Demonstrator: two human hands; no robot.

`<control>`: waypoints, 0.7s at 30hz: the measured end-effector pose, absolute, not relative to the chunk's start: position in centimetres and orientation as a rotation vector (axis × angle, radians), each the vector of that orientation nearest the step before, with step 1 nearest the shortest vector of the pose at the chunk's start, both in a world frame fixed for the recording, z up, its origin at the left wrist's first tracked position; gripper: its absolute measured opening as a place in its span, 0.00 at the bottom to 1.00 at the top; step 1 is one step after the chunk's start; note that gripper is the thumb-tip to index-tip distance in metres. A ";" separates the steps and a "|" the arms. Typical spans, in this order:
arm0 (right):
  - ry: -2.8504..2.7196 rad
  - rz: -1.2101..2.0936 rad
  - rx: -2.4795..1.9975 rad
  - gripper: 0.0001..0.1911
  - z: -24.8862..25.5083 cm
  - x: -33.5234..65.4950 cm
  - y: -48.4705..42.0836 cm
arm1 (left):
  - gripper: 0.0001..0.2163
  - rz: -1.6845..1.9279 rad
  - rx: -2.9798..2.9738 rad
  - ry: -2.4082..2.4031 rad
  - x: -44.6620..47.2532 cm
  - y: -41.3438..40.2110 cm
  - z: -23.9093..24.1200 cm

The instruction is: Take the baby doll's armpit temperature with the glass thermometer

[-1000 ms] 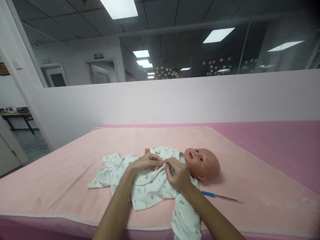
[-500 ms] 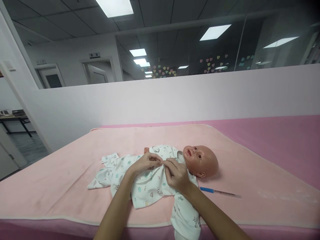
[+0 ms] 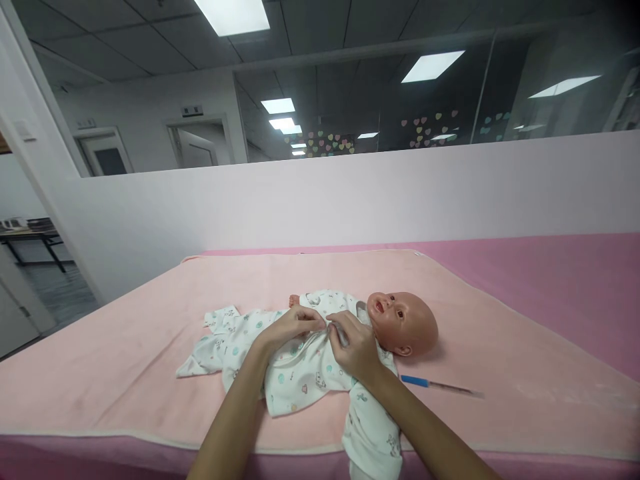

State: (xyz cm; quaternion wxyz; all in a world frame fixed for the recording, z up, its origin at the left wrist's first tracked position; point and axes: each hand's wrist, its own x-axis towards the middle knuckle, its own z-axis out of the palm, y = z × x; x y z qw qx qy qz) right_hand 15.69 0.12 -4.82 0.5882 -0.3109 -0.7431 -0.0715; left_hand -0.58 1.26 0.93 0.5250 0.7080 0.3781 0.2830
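Note:
A baby doll (image 3: 406,323) lies on its back on a light pink blanket (image 3: 125,373), head to the right. It wears a white printed baby garment (image 3: 295,375). My left hand (image 3: 290,327) pinches the garment's front edge at the doll's chest. My right hand (image 3: 356,348) pinches the facing edge just beside it, fingertips almost touching the left hand's. One sleeve of the garment (image 3: 373,433) hangs over the near edge of the blanket.
A thin stick with a blue end (image 3: 440,385) lies on the blanket right of my right forearm. The blanket covers a darker pink surface (image 3: 550,280). A low white partition wall (image 3: 350,193) stands behind. An open doorway lies at far left.
Both hands stay pinched at the doll's chest, with only small finger shifts. The view moved slightly.

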 end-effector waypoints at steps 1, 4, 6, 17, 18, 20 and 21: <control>-1.719 -0.161 -0.716 0.09 -4.8 15.7 0.1 | 0.12 0.656 1.705 0.898 -0.6 1.3 0.9; -1.707 -0.148 -0.701 0.10 -4.9 15.7 0.1 | 0.12 0.622 1.736 0.886 -0.7 1.5 1.0; -1.709 -0.136 -0.700 0.10 -5.0 15.7 0.1 | 0.13 0.574 1.756 0.857 -0.8 1.4 1.2; -1.751 -0.091 -0.645 0.10 -5.1 15.8 0.0 | 0.19 0.481 1.887 1.144 -6.9 -4.1 1.8; -1.756 -0.086 -0.647 0.10 -5.1 15.8 0.0 | 0.18 0.437 1.908 1.247 -7.2 -4.4 2.3; -1.759 -0.076 -0.652 0.10 -5.1 15.8 0.0 | 0.15 0.462 1.967 1.467 -6.8 -4.7 3.2; -1.759 -0.074 -0.653 0.10 -5.2 15.8 0.0 | 0.14 0.540 2.003 1.556 -6.1 -4.6 3.5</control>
